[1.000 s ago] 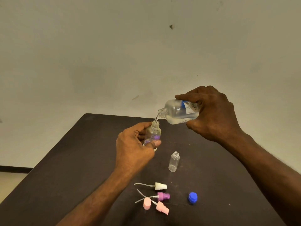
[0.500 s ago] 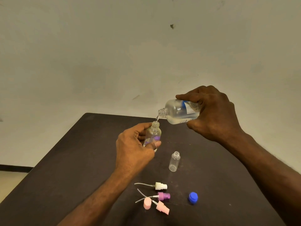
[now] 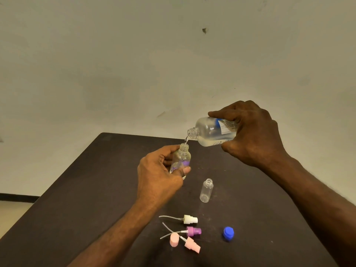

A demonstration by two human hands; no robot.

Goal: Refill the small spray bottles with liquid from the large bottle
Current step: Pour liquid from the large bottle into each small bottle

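My right hand (image 3: pixel 252 133) grips the large clear bottle (image 3: pixel 210 132), tipped with its open neck down to the left. A thin stream of clear liquid runs from it into a small clear spray bottle (image 3: pixel 182 157) with a purple label. My left hand (image 3: pixel 158 174) holds that small bottle upright above the dark table (image 3: pixel 96 189), thumb across its front. A second small clear bottle (image 3: pixel 206 190) stands open and uncapped on the table to the right of my left hand.
Near the table's front lie a white spray head (image 3: pixel 189 219), a purple spray head (image 3: pixel 193 231), a pink spray head (image 3: pixel 191 244), a pink cap (image 3: pixel 174 240) and a blue cap (image 3: pixel 228 233). A pale wall rises behind the table.
Both hands hold nearly still. The large bottle has tipped very slightly more while liquid keeps running into the small bottle.
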